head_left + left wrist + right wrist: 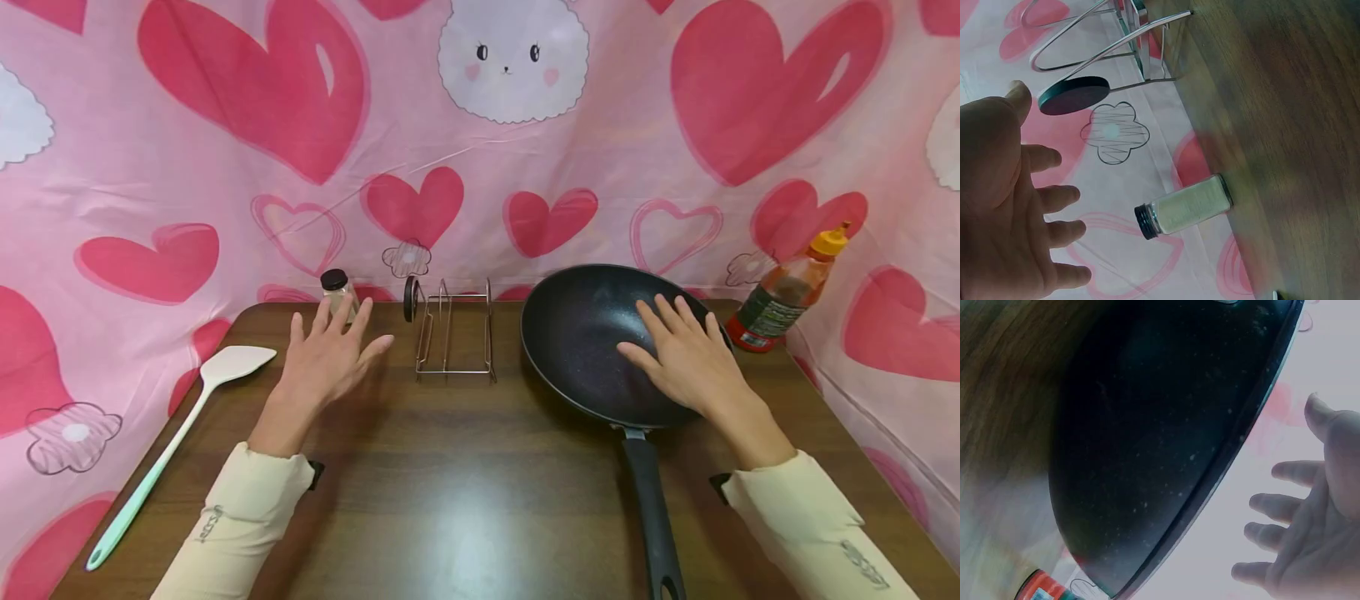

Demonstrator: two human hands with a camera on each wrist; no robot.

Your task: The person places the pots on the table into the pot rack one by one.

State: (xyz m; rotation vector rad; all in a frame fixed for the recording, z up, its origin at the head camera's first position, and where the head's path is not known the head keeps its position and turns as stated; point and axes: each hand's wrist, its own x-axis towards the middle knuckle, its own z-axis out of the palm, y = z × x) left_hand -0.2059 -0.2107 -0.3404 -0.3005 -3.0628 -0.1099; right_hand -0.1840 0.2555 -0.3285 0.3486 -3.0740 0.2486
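- Frying pan (585, 342): R side of table (465, 500), handle (654, 508) twd person; no food shows in it, tho hand hides part.
- R grip (688, 360): over pan, fingers spread wide, holding nothing; apart from rim in R wrist view.
- L grip (324, 358): same, wide & holding nothing, near spice jar (1190, 206) but not touching it.
- Spice jar: upright at back L, black cap on, pale contents thru glass.
- Tips (my judgement): take pan by handle, not rim; pinch jar round body, keep clear of wire rack (453, 372) btwn.
- Sauce bottle (780, 304): just R of pan, yellow nozzle cap, red at bottom; prob. part-full, level hard to read.
- Spatula (225, 364): far L, white head, mint handle.
- Backdrop: pink cloth (420, 92) w/ hearts.
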